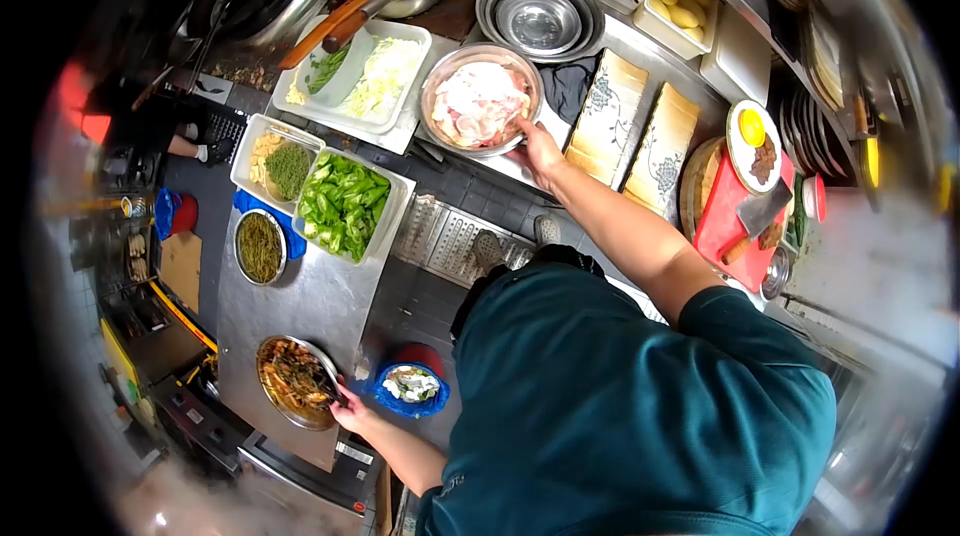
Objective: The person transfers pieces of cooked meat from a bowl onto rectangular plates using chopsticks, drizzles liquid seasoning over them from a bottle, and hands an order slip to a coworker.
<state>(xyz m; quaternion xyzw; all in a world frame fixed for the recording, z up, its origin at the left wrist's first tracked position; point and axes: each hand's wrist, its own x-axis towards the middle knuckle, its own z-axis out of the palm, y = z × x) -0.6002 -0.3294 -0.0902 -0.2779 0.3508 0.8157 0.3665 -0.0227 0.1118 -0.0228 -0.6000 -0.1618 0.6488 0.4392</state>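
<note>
My right hand (543,154) grips the near rim of a metal bowl of raw meat (480,101), thumb over the edge, at the counter's edge. At the lower left, my left hand (352,410) closes on the rim of a metal bowl of dark, sauced food (297,376) on the steel table (240,306). A dark utensil seems to lie by those fingers, but I cannot make it out. Farther up this table are a bowl of green strands (260,248) and a tub of sliced green peppers (345,206).
A bin lined in blue (412,388) stands beside the steel table. Along the counter are stacked metal bowls (540,21), two patterned rectangular plates (606,116), a tub of potatoes (680,6), and a cleaver (762,211) on a red board (718,226). A person's leg (183,146) shows far left.
</note>
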